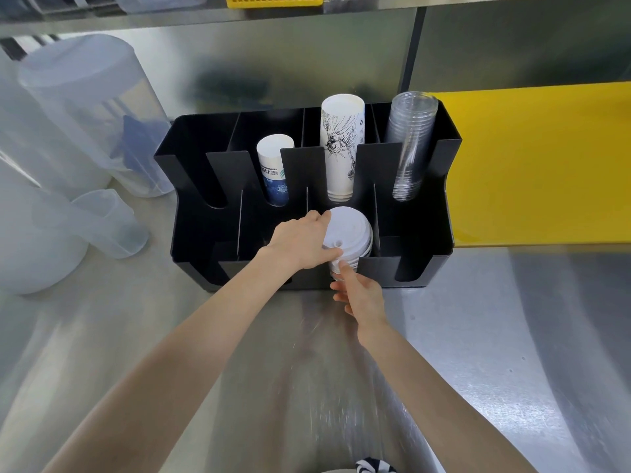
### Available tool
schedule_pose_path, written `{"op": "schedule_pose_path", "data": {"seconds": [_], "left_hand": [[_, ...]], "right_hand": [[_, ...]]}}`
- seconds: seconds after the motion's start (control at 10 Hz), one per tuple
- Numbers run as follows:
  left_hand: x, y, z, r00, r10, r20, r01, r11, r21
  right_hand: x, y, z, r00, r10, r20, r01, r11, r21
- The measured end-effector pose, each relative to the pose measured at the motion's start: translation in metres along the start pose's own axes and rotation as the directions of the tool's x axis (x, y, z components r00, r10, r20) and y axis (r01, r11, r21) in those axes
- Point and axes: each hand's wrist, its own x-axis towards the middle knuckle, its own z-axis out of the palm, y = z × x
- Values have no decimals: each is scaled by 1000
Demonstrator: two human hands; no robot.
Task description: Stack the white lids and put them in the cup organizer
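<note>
Left hand point(300, 242) is wrapped over the side of the stack of white lids point(348, 238), thumb and fingers curled round its top, and right hand point(360, 295) props it from below, one fingertip pressed on the lowest lid, the other fingers loosely spread. The stack sits tilted in the front row of the black cup organizer point(440, 199), in the slot third from the left, its lower end poking out through the front notch. Looks like the seating step, nearly home. To do it well: keep both ends pinched so no lid slides out of line, ease the lower end back past the notch, then let the stack lie against the divider before letting go. Behind it stand the tall printed cups point(341, 148), a shorter blue-banded cup stack point(275, 169) to the left, clear cups point(409, 141) to the right. Frosted jugs point(78, 114) wait on the steel surface point(512, 336), well apart.
</note>
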Motion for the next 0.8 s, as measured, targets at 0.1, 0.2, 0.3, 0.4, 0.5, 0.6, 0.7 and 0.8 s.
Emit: {"op": "schedule_pose_path", "data": {"seconds": [0.1, 0.2, 0.3, 0.4, 0.5, 0.6, 0.7, 0.8], "left_hand": [[-2, -1, 1, 1000, -7, 7, 7, 1000, -19], [-3, -2, 3, 1000, -13, -4, 12, 999, -33], [-3, -2, 4, 1000, -5, -18, 5, 999, -43], [-4, -2, 6, 999, 15, -29, -16, 1000, -9], [-6, -4, 7, 999, 31, -24, -31, 1000, -2], [-14, -6, 7, 1000, 28, -15, -29, 997, -73], [-20, -6, 4, 999, 23, -38, -29, 990, -138], [-30, -7, -1, 991, 28, -131, -48, 987, -151]], "right_hand": [[2, 1, 0, 1000, 10, -4, -10, 1000, 6], [2, 1, 0, 1000, 6, -7, -6, 1000, -7], [2, 1, -1, 1000, 9, 0, -9, 1000, -20], [-1, -1, -2, 999, 17, 34, -15, 999, -47], [-3, -2, -4, 998, 7, 67, -2, 997, -75], [-10, -6, -9, 992, 2, 122, 15, 991, -131], [-14, -9, -14, 984, -9, 178, 44, 979, -198], [-19, -13, -25, 968, -63, 244, 143, 934, -328]]}}
